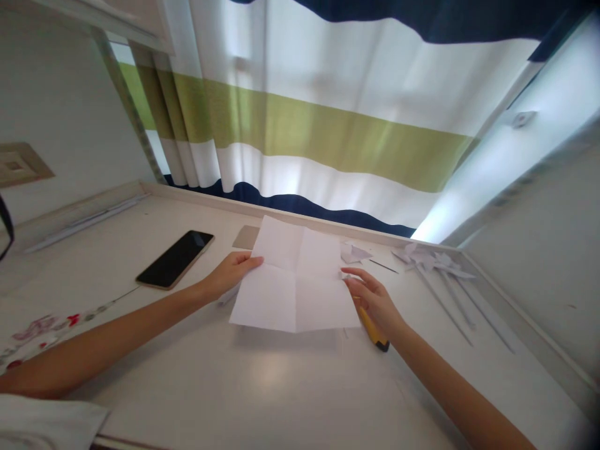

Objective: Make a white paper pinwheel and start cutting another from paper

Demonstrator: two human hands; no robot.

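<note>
A white sheet of paper (pixel 274 294) with crossing fold creases is held up above the desk. My left hand (pixel 229 272) pinches its left edge, thumb on top. At the right edge my right hand (pixel 372 297) has its fingers curled round the paper, where a small white crumpled bit shows by the fingertips. Under that hand lies a yellow tool handle with a black end (pixel 374 328), partly hidden, so its kind does not show. Behind the sheet are a folded white paper piece (pixel 355 253) and a grey flat card (pixel 246 237), partly covered.
A black-screened phone (pixel 175 259) lies left of my left hand. Paper pinwheel-like shapes on white sticks (pixel 447 290) rest at the right. A thin dark stick (pixel 383 266) lies nearby. The white desk (pixel 262 387) bears a floral pattern at left; a striped curtain (pixel 328 125) hangs behind.
</note>
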